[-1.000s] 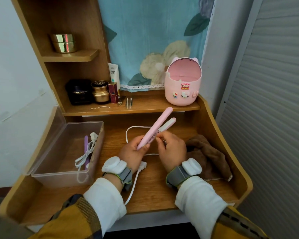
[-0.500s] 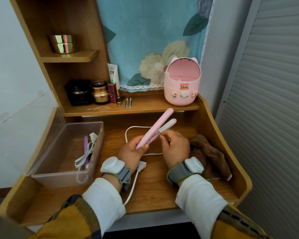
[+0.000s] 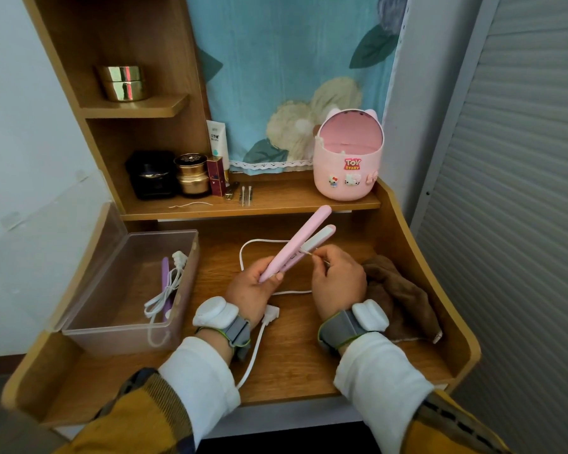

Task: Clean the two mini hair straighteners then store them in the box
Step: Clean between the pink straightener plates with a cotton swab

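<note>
The pink straightener (image 3: 295,245) is gripped at its handle end by the left hand (image 3: 253,291) and held tilted above the table (image 3: 295,365), its plates parted and pointing away. A thin cotton swab (image 3: 313,256) is pinched in the right hand (image 3: 338,281), its tip set between the plates. The purple straightener (image 3: 165,283) is laid in the clear box (image 3: 125,329), left of the left hand. A brown cloth (image 3: 404,296) is spread just right of the right hand.

The right hand (image 3: 338,278) has edged its cotton swab (image 3: 310,254) between the straightener's plates (image 3: 318,239).
</note>
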Available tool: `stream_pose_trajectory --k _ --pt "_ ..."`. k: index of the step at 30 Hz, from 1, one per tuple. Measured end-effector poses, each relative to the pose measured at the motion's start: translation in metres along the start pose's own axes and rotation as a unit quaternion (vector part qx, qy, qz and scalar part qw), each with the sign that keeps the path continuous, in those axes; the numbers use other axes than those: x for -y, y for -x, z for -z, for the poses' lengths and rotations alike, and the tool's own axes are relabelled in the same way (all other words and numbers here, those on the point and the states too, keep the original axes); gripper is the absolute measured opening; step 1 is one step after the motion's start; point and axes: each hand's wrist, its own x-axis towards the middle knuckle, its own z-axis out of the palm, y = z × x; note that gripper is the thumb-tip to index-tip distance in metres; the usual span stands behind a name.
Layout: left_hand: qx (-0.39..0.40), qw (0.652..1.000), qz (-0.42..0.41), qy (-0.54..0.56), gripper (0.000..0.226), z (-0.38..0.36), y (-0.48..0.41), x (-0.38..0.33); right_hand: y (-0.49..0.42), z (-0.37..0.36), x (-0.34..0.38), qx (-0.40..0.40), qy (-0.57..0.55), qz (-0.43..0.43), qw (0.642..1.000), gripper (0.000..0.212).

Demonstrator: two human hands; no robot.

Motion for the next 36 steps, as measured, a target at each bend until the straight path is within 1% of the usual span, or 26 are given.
stream_pose_trajectory --k 4,8,12,14,16,17,19,21,25,29,32,33,36 --pt "0.010 1.000 0.000 -0.008 0.035 0.000 -0.001 0.000 -0.001 -0.003 0.001 0.009 0.013 0.029 0.999 0.016" --pt "0.004 1.000 0.003 -0.010 0.035 -0.001 -0.001 -0.001 -0.003 0.000 0.000 -0.018 -0.005 -0.009 1.000 0.011" --pt "0.006 1.000 0.008 0.003 0.035 0.001 -0.001 0.000 0.000 -0.001 0.000 0.010 -0.015 0.028 0.999 0.011" --pt "0.006 1.000 0.013 0.015 0.034 0.001 0.000 0.000 -0.003 -0.001 -0.003 -0.010 -0.027 0.001 1.000 0.011" --pt "0.008 1.000 0.018 0.023 0.032 0.001 0.000 0.000 -0.008 0.001 -0.006 -0.045 -0.056 -0.044 0.996 0.010" --pt "0.007 0.999 0.019 0.027 0.031 0.001 0.000 -0.001 -0.010 0.002 -0.008 -0.052 -0.073 -0.052 0.995 0.009" --pt "-0.003 0.999 0.024 0.036 0.028 0.002 0.000 -0.001 -0.011 0.003 -0.008 -0.033 -0.089 -0.036 0.995 0.009" --pt "-0.010 0.999 0.025 0.033 0.028 0.001 0.000 0.000 -0.010 0.002 -0.007 -0.022 -0.082 -0.016 0.996 0.007" --pt "-0.003 1.000 0.025 0.014 0.029 0.001 -0.001 0.000 -0.015 0.004 -0.009 -0.066 -0.076 -0.057 0.993 0.008" --pt "-0.013 0.999 0.024 0.021 0.030 0.002 -0.001 0.002 -0.009 0.006 -0.008 -0.012 -0.100 -0.012 0.995 0.008" --pt "-0.010 0.999 0.022 0.027 0.030 0.002 -0.001 0.000 -0.012 0.008 -0.009 -0.054 -0.102 -0.062 0.991 0.008" --pt "-0.010 0.999 0.022 0.027 0.030 0.001 -0.001 0.000 -0.013 0.009 -0.010 -0.057 -0.108 -0.072 0.990 0.008" --pt "-0.017 0.999 0.025 0.038 0.029 0.002 -0.002 0.000 -0.009 0.009 -0.008 0.006 -0.139 -0.029 0.990 0.008"
